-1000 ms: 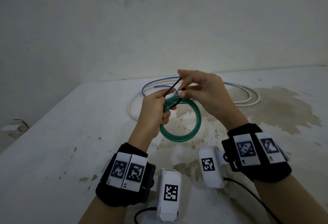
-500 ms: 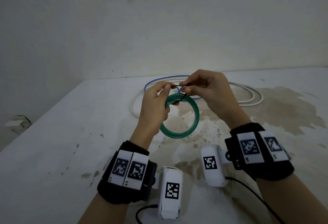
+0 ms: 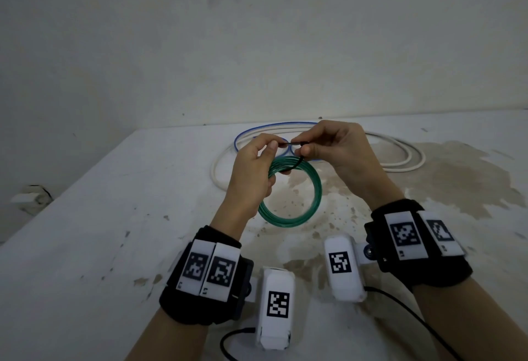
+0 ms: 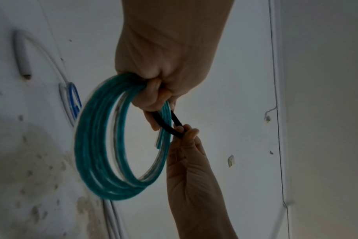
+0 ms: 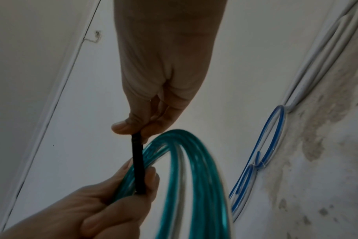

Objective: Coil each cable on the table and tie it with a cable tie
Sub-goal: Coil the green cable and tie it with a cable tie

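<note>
held up above the surface (image 3: pixel 120 217), both forearms raised from 6 o'clock and meeting near the middle of the head view. left hand (image 3: pixel 253 172) turned knuckles outward, fingers (image 4: pixel 151 97) curled tight round the top of the green cable coil (image 3: pixel 297 212), thumb and forefinger also pinching one end of the black cable tie (image 3: pixel 294 142). right hand (image 3: pixel 340 146) arched over from 3 o'clock, fingers (image 5: pixel 129 124) bent and clamped on the other end of the tie, thumb pressed against the forefinger. tie stretched level between the two hands, then dipped under the coil's top strands. coil hung upright, clear of the surface, its lower arc toward 6 o'clock.

seen only from the left wrist: tie looped in a dark curve beneath the green strands (image 4: pixel 96 145) and gripped at the right fingertips (image 4: pixel 191 134); a cut green end hung loose inside the ring. seen only from the right wrist: ribbed face of the tie (image 5: pixel 138 161) standing straight across the bundle, left fingers (image 5: pixel 151 177) wrapped over both tie and strands (image 5: pixel 194 177); a small pale tie cinched on the blue cable (image 5: pixel 274 129). seen only from the head: blue cable (image 3: pixel 257 132) and white cable (image 3: pixel 405 157) lying flat toward 12 o'clock, behind the hands, beside a brown stain (image 3: pixel 457 177).
</note>
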